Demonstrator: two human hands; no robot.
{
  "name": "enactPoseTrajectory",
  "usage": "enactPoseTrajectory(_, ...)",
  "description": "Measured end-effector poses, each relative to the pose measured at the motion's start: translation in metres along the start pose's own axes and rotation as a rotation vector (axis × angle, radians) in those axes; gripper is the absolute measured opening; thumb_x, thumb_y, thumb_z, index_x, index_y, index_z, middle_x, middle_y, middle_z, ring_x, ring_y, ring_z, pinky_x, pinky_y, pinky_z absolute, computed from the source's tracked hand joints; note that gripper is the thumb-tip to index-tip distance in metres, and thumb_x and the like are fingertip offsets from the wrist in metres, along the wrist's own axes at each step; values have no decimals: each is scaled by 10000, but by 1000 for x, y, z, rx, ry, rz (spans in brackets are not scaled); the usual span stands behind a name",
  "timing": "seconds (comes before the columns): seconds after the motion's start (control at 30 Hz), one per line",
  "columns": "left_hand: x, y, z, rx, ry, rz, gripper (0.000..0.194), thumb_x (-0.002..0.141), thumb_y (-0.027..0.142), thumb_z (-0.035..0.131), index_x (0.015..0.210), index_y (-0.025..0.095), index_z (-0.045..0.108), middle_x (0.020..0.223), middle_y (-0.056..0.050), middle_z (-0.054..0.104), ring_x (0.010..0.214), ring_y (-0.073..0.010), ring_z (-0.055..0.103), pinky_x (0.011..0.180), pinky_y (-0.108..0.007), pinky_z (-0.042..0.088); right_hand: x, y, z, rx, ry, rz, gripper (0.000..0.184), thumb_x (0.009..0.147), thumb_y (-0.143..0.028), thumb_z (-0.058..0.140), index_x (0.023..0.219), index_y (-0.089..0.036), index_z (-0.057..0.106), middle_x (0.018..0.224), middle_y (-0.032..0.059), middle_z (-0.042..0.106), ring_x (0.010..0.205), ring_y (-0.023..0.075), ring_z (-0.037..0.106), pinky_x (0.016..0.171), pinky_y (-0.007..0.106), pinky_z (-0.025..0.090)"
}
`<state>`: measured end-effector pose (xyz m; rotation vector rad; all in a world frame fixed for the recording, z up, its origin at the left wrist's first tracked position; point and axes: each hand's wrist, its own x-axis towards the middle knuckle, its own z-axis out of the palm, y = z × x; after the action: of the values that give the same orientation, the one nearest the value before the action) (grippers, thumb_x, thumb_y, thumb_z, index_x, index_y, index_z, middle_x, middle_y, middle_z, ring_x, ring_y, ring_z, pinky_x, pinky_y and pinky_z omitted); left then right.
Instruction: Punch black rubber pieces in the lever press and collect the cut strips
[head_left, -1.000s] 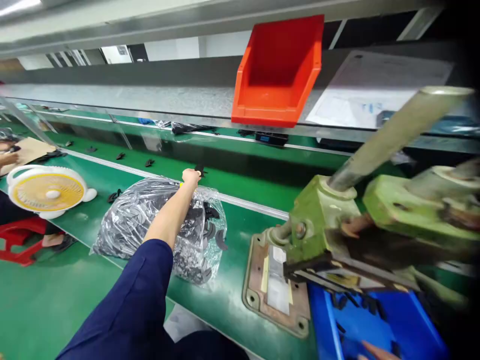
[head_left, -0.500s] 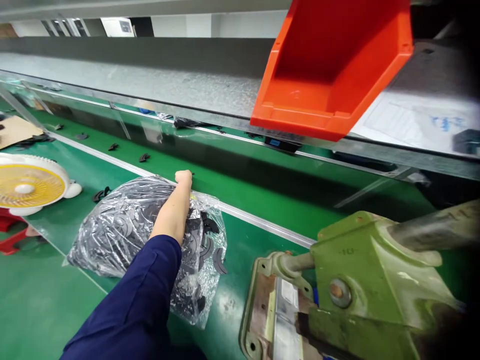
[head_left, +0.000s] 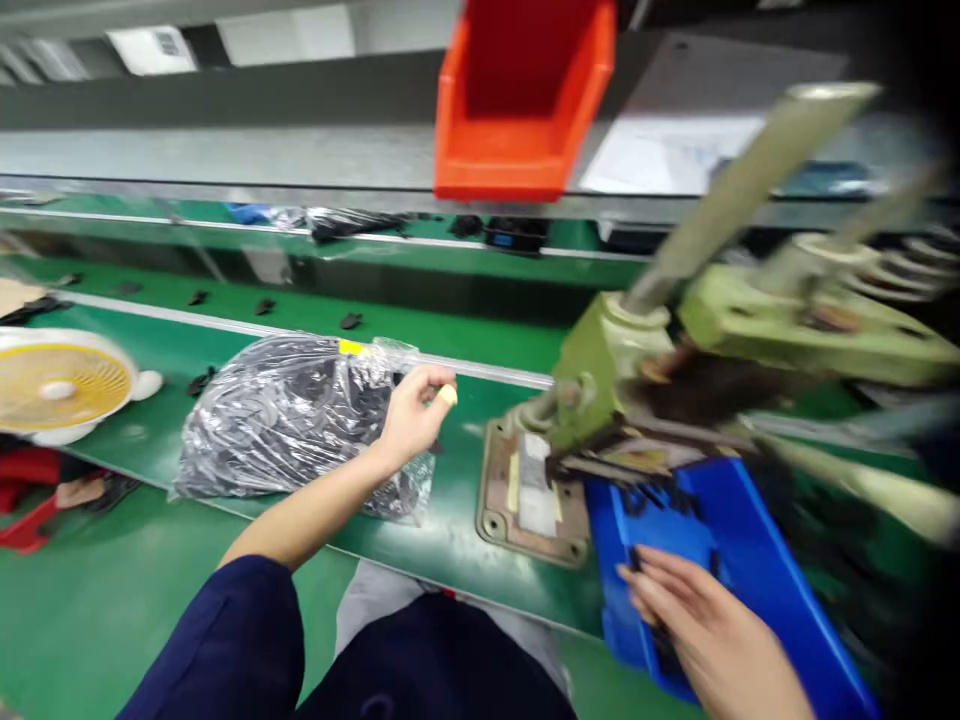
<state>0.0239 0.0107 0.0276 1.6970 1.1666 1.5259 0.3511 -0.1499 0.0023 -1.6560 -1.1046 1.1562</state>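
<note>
My left hand (head_left: 415, 415) hovers by the right end of a clear plastic bag (head_left: 277, 420) full of dark curved pieces. Its fingers are curled in, the thumb tip is covered in yellow, and nothing shows between them. Over a blue bin (head_left: 780, 560) on the right, my right hand (head_left: 712, 625) is blurred, with thumb and fingers closed on a small black part (head_left: 636, 560). More black parts lie inside the bin. A small black piece (head_left: 350, 320) rests on the green belt (head_left: 450, 335) behind the bag.
A green hand-lever press (head_left: 600, 370) with its base plate (head_left: 495, 490) stands between the bag and the bin. An orange bin (head_left: 517, 165) sits on the shelf above. A white-and-yellow fan (head_left: 60, 385) is at the left.
The view has swung right, bringing the blue bin and my right hand in. My left hand has drawn back from the belt, where one more black piece now shows.
</note>
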Motion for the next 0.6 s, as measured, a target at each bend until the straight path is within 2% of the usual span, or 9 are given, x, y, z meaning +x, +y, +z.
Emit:
enactPoseTrajectory(0.03, -25, 15, 8, -38, -154, 65, 146, 901, 218, 616, 1022, 181, 688, 1025, -83, 673, 925, -175, 668, 785, -302, 575, -9, -3, 9, 138, -89, 74, 467, 683, -523, 806, 958, -183, 645, 766, 50, 712, 602, 142, 610, 561, 288, 498)
enactPoseTrajectory(0.1, -63, 40, 20, -100, -455, 155, 239, 905, 244, 643, 1134, 197, 691, 1065, -93, 691, 952, -184, 676, 773, -300, 587, -19, -12, 29, 415, -315, 185, 421, 668, -458, 837, 906, -190, 617, 720, 27, 700, 527, 92, 544, 508, 248, 432)
enactPoseTrajectory(0.13, -77, 48, 25, -118, -558, 186, 282, 910, 252, 648, 1185, 204, 681, 1111, -104, 692, 989, -193, 678, 797, -310, 592, -21, -15, 37, 520, -421, 238, 401, 674, -429, 840, 896, -195, 602, 714, 13, 695, 515, 71, 530, 492, 222, 398)
enactPoseTrajectory(0.17, -87, 54, 30, -131, -642, 214, 311, 916, 256, 646, 1223, 208, 671, 1144, -112, 692, 1023, -201, 678, 831, -321, 592, -23, -17, 44, 554, -450, 265, 404, 668, -428, 844, 883, -196, 593, 690, 1, 684, 500, 63, 523, 472, 206, 370)
enactPoseTrajectory(0.23, -100, 61, 37, -144, -730, 260, 286, 936, 258, 625, 1210, 205, 684, 1128, -113, 708, 1024, -200, 688, 877, -326, 585, -25, -18, 54, 594, -502, 312, 409, 658, -420, 850, 872, -185, 593, 662, -3, 670, 478, 60, 515, 450, 195, 343)
enactPoseTrajectory(0.33, -110, 60, 42, -139, -753, 292, 201, 954, 249, 598, 1100, 187, 722, 992, -92, 735, 905, -169, 706, 831, -286, 586, -30, -12, 59, 611, -565, 346, 410, 658, -426, 847, 859, -168, 600, 638, -1, 658, 464, 63, 513, 439, 196, 345)
enactPoseTrajectory(0.43, -118, 54, 42, -115, -707, 303, 152, 947, 231, 611, 1033, 180, 726, 967, -86, 736, 896, -161, 703, 818, -276, 584, -34, -5, 62, 621, -584, 320, 394, 690, -434, 824, 877, -171, 597, 635, -6, 659, 471, 65, 523, 448, 198, 366)
enactPoseTrajectory(0.53, -128, 47, 40, -107, -631, 299, 129, 929, 211, 637, 1022, 181, 721, 970, -82, 738, 901, -156, 707, 810, -268, 587, -37, 2, 64, 604, -517, 232, 381, 749, -469, 773, 943, -186, 608, 695, 1, 692, 521, 73, 568, 496, 214, 427)
enactPoseTrajectory(0.6, -136, 42, 39, -97, -583, 290, 129, 924, 196, 641, 1027, 180, 718, 961, -81, 737, 887, -153, 709, 792, -264, 591, -39, 7, 67, 562, -460, 165, 384, 736, -454, 790, 963, -188, 632, 781, 24, 725, 604, 92, 622, 563, 240, 486)
